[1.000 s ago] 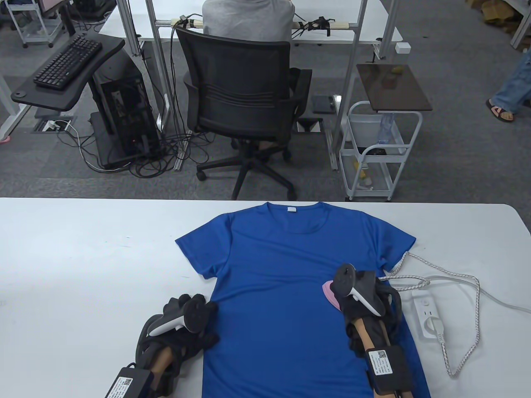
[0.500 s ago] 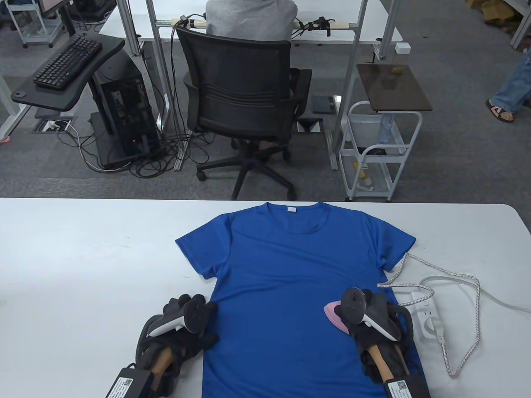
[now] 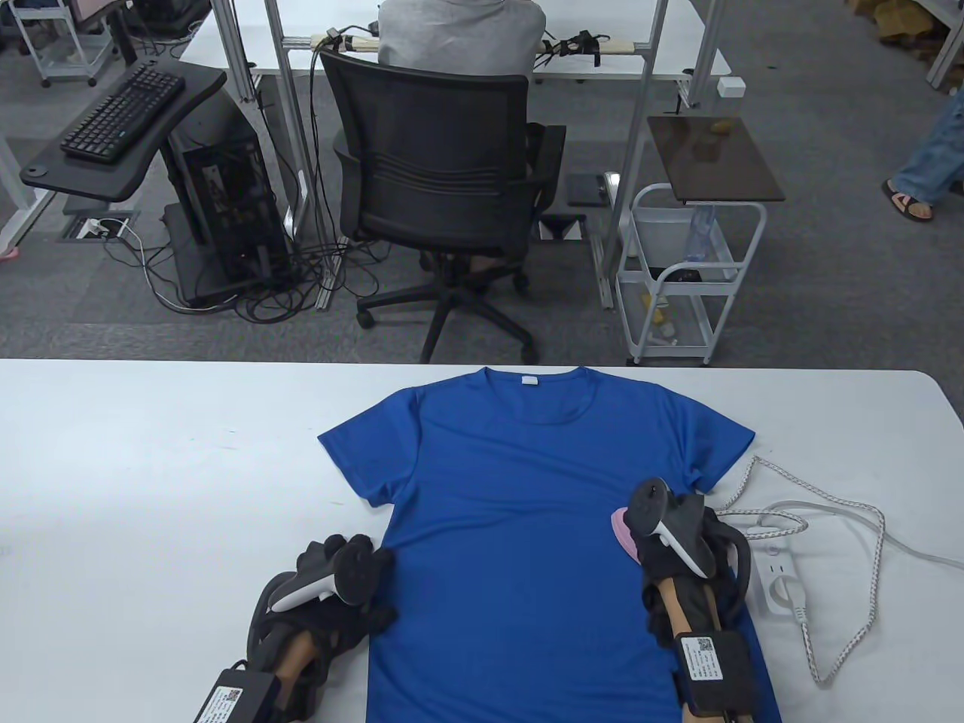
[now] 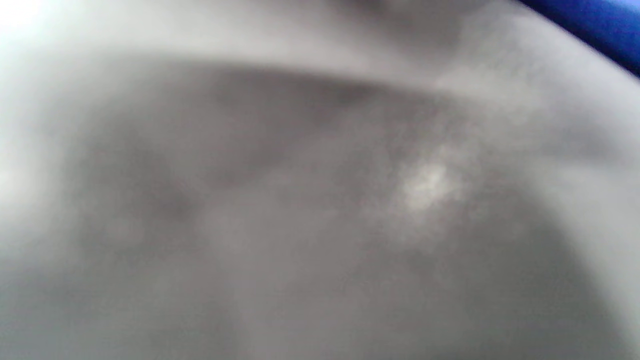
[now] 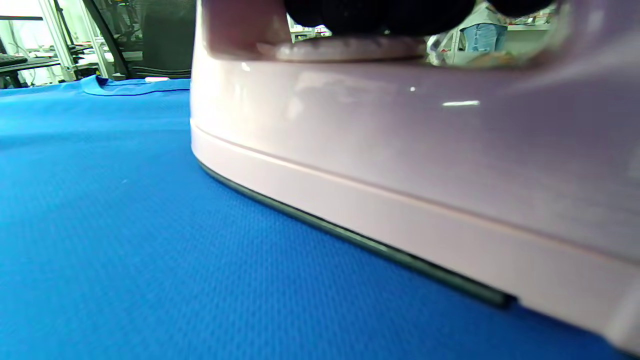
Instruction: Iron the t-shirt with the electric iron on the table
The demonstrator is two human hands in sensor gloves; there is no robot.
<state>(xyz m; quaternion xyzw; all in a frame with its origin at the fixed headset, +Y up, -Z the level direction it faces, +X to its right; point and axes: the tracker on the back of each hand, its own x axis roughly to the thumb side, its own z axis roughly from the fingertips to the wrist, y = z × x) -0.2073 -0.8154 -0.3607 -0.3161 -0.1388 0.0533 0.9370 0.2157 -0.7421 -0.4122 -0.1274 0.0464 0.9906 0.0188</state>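
Iron slides back up the shirt's right side

The right hand (image 3: 666,531) and the pink iron (image 3: 623,527) it grips first drew nearer, then pushed away again, ending a little farther right on the blue t-shirt (image 3: 520,527) than a second ago. The braided cord (image 3: 866,520) trailing behind has shifted and looped out further right across the table (image 3: 151,482).

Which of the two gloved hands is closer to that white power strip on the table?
The right hand. It grips the pink iron on the shirt's right side, just beside the power strip. The left hand rests at the shirt's opposite edge, far from the strip.
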